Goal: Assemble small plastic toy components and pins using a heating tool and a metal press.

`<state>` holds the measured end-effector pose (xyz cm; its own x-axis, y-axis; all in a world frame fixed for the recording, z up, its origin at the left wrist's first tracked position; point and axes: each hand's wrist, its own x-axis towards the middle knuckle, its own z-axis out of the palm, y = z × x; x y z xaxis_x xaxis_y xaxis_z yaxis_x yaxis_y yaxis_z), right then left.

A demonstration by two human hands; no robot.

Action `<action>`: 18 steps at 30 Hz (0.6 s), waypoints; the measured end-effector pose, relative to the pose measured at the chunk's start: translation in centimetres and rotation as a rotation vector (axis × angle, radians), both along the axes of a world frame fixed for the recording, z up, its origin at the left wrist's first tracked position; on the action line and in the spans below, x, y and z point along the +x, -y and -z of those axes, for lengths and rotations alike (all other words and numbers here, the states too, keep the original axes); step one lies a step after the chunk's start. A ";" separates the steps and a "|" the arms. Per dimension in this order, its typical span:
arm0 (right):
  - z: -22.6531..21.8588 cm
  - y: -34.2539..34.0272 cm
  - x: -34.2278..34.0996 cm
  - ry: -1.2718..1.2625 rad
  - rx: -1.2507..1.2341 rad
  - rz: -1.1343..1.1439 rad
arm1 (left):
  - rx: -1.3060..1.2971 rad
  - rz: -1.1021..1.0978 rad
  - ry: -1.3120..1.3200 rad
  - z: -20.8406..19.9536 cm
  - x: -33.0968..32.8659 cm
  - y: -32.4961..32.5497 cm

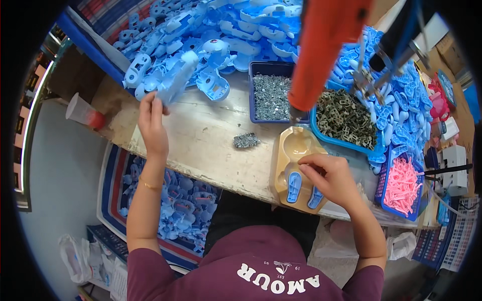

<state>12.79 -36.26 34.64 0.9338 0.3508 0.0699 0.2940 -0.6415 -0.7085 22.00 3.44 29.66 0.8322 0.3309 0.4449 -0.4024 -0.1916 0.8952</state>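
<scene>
My left hand (153,118) is raised at the left, its fingertips closed on a light blue plastic shell (176,83). The shell is tilted and blurred at the near edge of the heap of blue shells. In front of my body, a tan molded fixture (277,173) sits at the table's edge. Two small blue plastic pieces (294,186) lie in its lower hollows, while its round upper hollow is bare. My right hand (329,175) hovers over the fixture's right side, thumb and fingers pinched together. Anything between those fingertips is hidden.
An orange-red power screwdriver (324,55) hangs over the fixture. Behind stand a dark blue tray of screws (271,93) and a blue tray of dark metal clips (345,118). A basket of pink pieces (401,185) is at right. Loose screws (246,140) and a clear cup (83,111) rest leftward.
</scene>
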 end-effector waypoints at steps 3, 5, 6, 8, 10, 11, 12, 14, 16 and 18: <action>-0.3 0.7 -0.3 -0.006 0.048 0.039 | 0.644 -0.049 0.322 0.3 -4.0 1.0; -0.3 1.4 -0.6 -0.012 0.063 0.086 | 0.801 0.112 0.357 0.1 -6.6 2.6; -0.5 1.4 -0.5 0.020 0.114 0.119 | 0.795 0.129 0.350 0.1 -7.6 3.4; -1.0 1.8 -0.4 0.118 0.160 0.174 | 0.872 0.308 0.454 0.1 -9.0 5.9; -1.5 2.1 -0.3 0.090 0.225 0.243 | 0.910 0.408 0.447 -0.9 -9.8 9.2; -1.8 2.5 -0.6 0.100 0.248 0.281 | 0.886 0.473 0.450 -0.9 -9.9 10.9; -2.5 3.0 -1.1 0.069 0.310 0.312 | 0.862 0.537 0.460 -1.0 -9.8 12.7; -2.4 3.7 -1.7 0.101 0.318 0.356 | 0.870 0.596 0.468 -0.6 -9.6 15.7; -2.3 4.3 -2.4 0.097 0.322 0.398 | 0.875 0.663 0.488 -0.2 -9.2 17.1; -1.8 4.7 -3.0 0.112 0.125 0.333 | 0.943 0.710 0.355 0.3 -8.9 17.8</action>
<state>9.74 -40.98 36.49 0.9794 0.0109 0.2017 0.1641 -0.6254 -0.7628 13.05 -14.39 29.36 0.4811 -0.7182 0.5027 -0.8734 -0.3435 0.3451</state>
